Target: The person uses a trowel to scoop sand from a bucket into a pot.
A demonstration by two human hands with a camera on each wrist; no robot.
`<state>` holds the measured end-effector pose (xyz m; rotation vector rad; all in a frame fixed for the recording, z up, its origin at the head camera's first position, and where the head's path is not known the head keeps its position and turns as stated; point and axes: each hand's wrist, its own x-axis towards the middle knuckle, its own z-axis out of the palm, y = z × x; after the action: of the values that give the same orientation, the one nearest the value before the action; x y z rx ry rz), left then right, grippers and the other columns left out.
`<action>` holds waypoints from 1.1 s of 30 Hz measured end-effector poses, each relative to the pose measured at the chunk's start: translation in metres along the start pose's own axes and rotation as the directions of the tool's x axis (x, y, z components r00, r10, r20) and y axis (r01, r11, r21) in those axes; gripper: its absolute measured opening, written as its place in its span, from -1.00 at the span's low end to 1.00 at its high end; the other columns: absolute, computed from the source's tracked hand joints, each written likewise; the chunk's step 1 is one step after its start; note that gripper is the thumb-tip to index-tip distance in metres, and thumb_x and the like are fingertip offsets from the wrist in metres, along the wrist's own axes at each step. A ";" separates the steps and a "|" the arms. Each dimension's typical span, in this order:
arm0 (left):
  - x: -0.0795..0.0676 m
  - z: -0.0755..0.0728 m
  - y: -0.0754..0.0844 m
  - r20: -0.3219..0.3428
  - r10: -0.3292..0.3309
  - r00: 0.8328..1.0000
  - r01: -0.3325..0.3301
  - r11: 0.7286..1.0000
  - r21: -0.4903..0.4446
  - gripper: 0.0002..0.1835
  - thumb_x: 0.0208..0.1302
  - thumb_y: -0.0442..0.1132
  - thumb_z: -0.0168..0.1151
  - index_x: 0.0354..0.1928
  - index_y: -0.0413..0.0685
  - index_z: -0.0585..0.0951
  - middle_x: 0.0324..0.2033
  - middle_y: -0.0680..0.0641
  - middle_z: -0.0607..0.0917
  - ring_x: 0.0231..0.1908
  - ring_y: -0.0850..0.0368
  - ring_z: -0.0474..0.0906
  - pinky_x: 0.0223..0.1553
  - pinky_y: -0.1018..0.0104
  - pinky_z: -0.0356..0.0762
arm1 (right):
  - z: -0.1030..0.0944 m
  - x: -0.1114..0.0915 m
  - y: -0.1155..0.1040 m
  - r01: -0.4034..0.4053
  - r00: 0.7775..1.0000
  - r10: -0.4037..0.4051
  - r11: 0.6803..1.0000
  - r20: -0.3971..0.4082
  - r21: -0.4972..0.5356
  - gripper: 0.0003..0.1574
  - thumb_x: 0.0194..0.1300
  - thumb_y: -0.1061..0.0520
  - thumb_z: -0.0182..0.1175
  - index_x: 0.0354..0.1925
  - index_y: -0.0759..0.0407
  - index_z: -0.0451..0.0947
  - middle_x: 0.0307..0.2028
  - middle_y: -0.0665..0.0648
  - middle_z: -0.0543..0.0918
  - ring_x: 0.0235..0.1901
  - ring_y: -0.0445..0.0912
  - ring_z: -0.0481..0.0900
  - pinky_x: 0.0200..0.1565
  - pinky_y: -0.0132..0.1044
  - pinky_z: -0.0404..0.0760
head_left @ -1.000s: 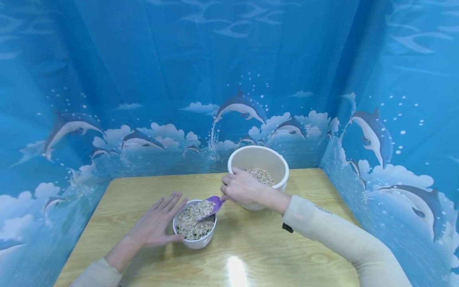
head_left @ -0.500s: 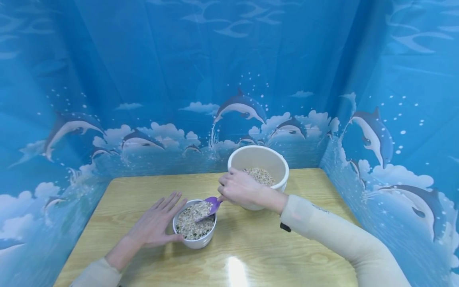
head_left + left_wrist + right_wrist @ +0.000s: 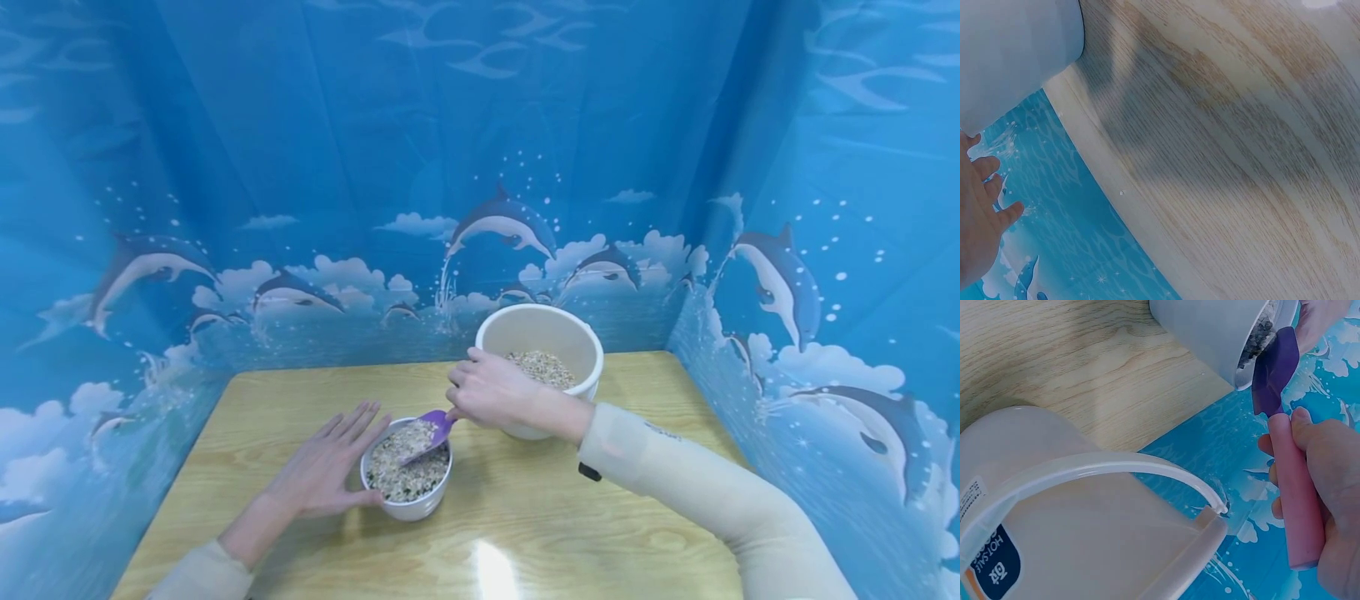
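In the right wrist view, my right hand [image 3: 1335, 481] grips the pink handle [image 3: 1297, 500] of a small scoop with a purple blade [image 3: 1277, 369]. In the head view the scoop's blade [image 3: 442, 425] dips over the rim of a small white bowl [image 3: 417, 508], its tip among pale mixed grains [image 3: 401, 471] that fill the bowl almost to the rim. My left hand [image 3: 322, 471] rests against the bowl's left side, fingers straight and spread, thumb at its near side. The right hand [image 3: 495, 390] is in front of a larger white bucket [image 3: 585, 354].
More grains [image 3: 542, 367] lie low inside the bucket, whose white handle [image 3: 1116, 464] crosses its outside. Both containers stand on a wood-grain table [image 3: 592, 533]. Blue dolphin-printed sheeting [image 3: 360, 167] encloses the back and sides.
My right hand has shifted a little to the left, carrying the scoop slightly further across the bowl. The left hand, bowl and bucket stay in place.
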<state>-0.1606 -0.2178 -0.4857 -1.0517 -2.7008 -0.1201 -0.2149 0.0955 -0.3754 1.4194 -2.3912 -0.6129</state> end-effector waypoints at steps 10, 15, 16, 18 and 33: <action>0.000 0.000 0.000 0.006 -0.006 1.000 0.006 1.000 0.006 0.27 0.14 0.74 0.01 0.59 -0.16 0.30 0.59 -0.34 0.27 0.54 -0.34 0.33 0.48 -0.29 0.42 | -0.002 0.004 0.000 0.017 0.999 -0.018 1.000 -0.034 -0.019 -0.40 0.56 -0.43 0.00 -0.24 -0.12 0.76 -0.32 -0.14 0.72 -0.31 -0.20 0.61 -0.17 -0.31 0.44; 0.001 0.001 0.000 0.011 -0.006 1.000 0.006 1.000 0.002 0.27 0.16 0.74 0.01 0.60 -0.14 0.28 0.59 -0.34 0.25 0.54 -0.35 0.32 0.49 -0.29 0.40 | -0.005 0.006 -0.001 0.019 0.999 -0.019 1.000 -0.034 -0.014 -0.39 0.55 -0.44 -0.01 -0.23 -0.12 0.76 -0.32 -0.14 0.72 -0.30 -0.20 0.62 -0.15 -0.30 0.45; 0.001 0.001 0.000 0.013 -0.007 1.000 0.007 1.000 0.002 0.27 0.16 0.74 0.00 0.60 -0.14 0.27 0.60 -0.34 0.25 0.54 -0.35 0.32 0.49 -0.29 0.39 | -0.005 0.006 -0.001 0.019 0.999 -0.019 1.000 -0.031 -0.014 -0.39 0.54 -0.45 -0.01 -0.22 -0.12 0.76 -0.31 -0.14 0.73 -0.29 -0.20 0.62 -0.15 -0.31 0.46; 0.001 0.000 0.000 0.012 -0.006 1.000 0.006 1.000 0.002 0.27 0.16 0.73 0.01 0.60 -0.14 0.27 0.60 -0.34 0.25 0.54 -0.35 0.32 0.49 -0.29 0.39 | -0.007 0.006 -0.002 0.020 0.999 -0.021 1.000 -0.026 -0.015 -0.38 0.54 -0.46 -0.01 -0.22 -0.12 0.75 -0.30 -0.14 0.73 -0.29 -0.20 0.62 -0.14 -0.31 0.46; 0.000 0.000 0.000 0.027 -0.019 0.999 0.019 1.000 -0.011 0.27 0.15 0.72 0.04 0.60 -0.14 0.27 0.60 -0.33 0.24 0.56 -0.33 0.30 0.50 -0.30 0.38 | -0.013 0.009 -0.008 0.035 0.999 -0.036 0.998 -0.026 -0.044 -0.38 0.50 -0.49 0.00 -0.25 -0.15 0.75 -0.32 -0.15 0.70 -0.28 -0.19 0.60 -0.11 -0.30 0.50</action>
<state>-0.1600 -0.2178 -0.4859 -1.0380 -2.7380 -0.1248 -0.2075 0.0812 -0.3682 1.4461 -2.3217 -0.6467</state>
